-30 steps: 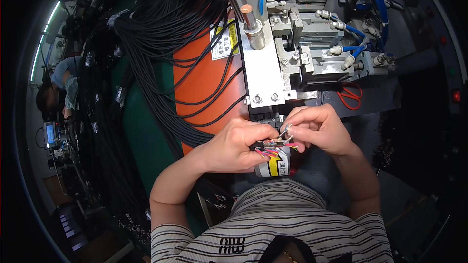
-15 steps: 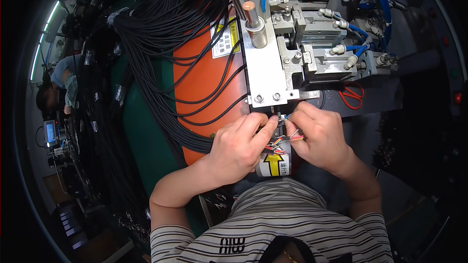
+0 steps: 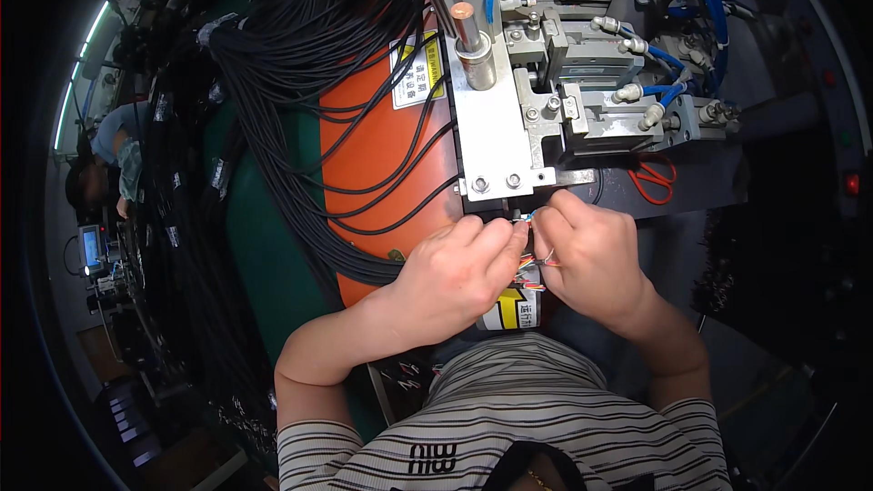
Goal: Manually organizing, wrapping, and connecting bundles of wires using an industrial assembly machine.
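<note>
My left hand (image 3: 459, 264) and my right hand (image 3: 589, 253) meet at the front end of a metal press machine (image 3: 491, 141). Fingertips of both are pinched together around fine cable wires, close under the machine's white plate. Between the hands, more thin coloured wires (image 3: 529, 285), red, yellow and white among them, stick out in a small bunch. Some of these wires come out beside my right fingers. What exactly lies between the fingertips is partly hidden. Below the wires, a yellow arrow label (image 3: 512, 311) is partly covered by my left hand.
Black cables (image 3: 273, 64) lie in a thick bundle over an orange surface (image 3: 391, 164) and a green mat (image 3: 259, 245). Red-handled scissors (image 3: 653, 184) rest right of the machine. Blue air hoses (image 3: 714, 0) curve above. A person (image 3: 114, 150) is at the far left.
My left hand has turned slightly and its fingertips sit a little further right, nearer my right hand. The coloured wires between the hands have shifted.
</note>
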Action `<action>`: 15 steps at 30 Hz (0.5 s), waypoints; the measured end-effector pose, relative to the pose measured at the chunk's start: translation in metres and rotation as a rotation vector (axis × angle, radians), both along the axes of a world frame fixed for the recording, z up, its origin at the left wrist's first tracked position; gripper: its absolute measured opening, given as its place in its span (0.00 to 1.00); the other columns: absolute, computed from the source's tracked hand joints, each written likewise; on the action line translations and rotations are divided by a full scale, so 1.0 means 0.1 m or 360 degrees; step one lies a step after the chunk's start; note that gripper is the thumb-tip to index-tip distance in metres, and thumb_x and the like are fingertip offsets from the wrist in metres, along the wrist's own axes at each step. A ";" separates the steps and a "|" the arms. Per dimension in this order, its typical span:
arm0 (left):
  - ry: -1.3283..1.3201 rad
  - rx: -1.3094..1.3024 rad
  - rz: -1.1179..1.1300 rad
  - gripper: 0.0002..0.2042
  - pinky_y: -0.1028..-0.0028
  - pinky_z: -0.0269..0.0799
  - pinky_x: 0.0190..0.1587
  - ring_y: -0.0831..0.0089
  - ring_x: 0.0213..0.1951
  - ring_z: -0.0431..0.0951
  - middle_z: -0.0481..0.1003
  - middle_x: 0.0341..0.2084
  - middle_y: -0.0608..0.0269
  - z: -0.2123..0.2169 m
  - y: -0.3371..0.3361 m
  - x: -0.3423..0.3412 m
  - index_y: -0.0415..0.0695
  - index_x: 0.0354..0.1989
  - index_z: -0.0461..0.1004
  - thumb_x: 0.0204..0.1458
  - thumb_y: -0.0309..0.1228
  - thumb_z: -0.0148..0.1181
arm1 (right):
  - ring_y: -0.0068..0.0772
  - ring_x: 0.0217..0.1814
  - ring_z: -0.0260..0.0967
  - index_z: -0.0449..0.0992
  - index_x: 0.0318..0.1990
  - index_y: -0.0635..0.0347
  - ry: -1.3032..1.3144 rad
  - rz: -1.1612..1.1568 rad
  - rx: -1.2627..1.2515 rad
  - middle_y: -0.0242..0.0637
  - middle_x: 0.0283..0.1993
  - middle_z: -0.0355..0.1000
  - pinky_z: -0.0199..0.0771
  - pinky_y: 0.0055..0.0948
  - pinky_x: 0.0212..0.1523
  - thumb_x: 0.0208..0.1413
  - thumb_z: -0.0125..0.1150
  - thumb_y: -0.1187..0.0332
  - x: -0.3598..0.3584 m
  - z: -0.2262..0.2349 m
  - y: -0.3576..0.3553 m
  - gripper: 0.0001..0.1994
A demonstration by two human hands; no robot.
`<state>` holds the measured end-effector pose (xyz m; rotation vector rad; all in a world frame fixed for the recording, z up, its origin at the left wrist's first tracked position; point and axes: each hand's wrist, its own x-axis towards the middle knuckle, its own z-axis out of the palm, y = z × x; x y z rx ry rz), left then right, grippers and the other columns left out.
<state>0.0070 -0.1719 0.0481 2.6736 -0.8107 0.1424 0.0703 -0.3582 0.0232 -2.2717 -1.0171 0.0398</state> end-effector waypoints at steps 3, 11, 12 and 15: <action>-0.0012 0.0147 -0.0030 0.17 0.72 0.72 0.30 0.68 0.30 0.71 0.67 0.31 0.60 0.01 -0.02 0.04 0.32 0.43 0.74 0.43 0.25 0.57 | 0.43 0.23 0.70 0.75 0.30 0.62 0.0022 0.0011 -0.0016 0.39 0.29 0.71 0.68 0.35 0.22 0.49 0.61 0.77 0.00 -0.06 0.00 0.01; 0.0017 0.0134 0.0003 0.24 0.69 0.70 0.32 0.64 0.31 0.73 0.69 0.33 0.59 0.04 -0.04 0.13 0.37 0.50 0.73 0.40 0.28 0.59 | 0.42 0.26 0.74 0.76 0.31 0.62 -0.0067 -0.0170 0.0407 0.41 0.31 0.74 0.72 0.34 0.24 0.48 0.62 0.76 0.02 -0.17 -0.01 0.03; 0.0049 0.0133 0.0033 0.22 0.69 0.70 0.34 0.65 0.32 0.73 0.69 0.34 0.59 0.06 -0.03 0.11 0.37 0.49 0.73 0.42 0.28 0.59 | 0.42 0.26 0.74 0.76 0.31 0.62 0.0001 -0.0125 0.0372 0.41 0.30 0.74 0.73 0.34 0.24 0.48 0.62 0.76 0.05 -0.17 -0.01 0.03; 0.0107 -0.0055 0.0149 0.18 0.66 0.70 0.37 0.62 0.35 0.74 0.71 0.35 0.58 0.08 0.05 0.02 0.38 0.46 0.74 0.43 0.25 0.61 | 0.41 0.25 0.74 0.76 0.30 0.62 0.0129 -0.0149 0.0369 0.42 0.25 0.73 0.73 0.34 0.24 0.47 0.62 0.75 0.07 -0.22 0.01 0.03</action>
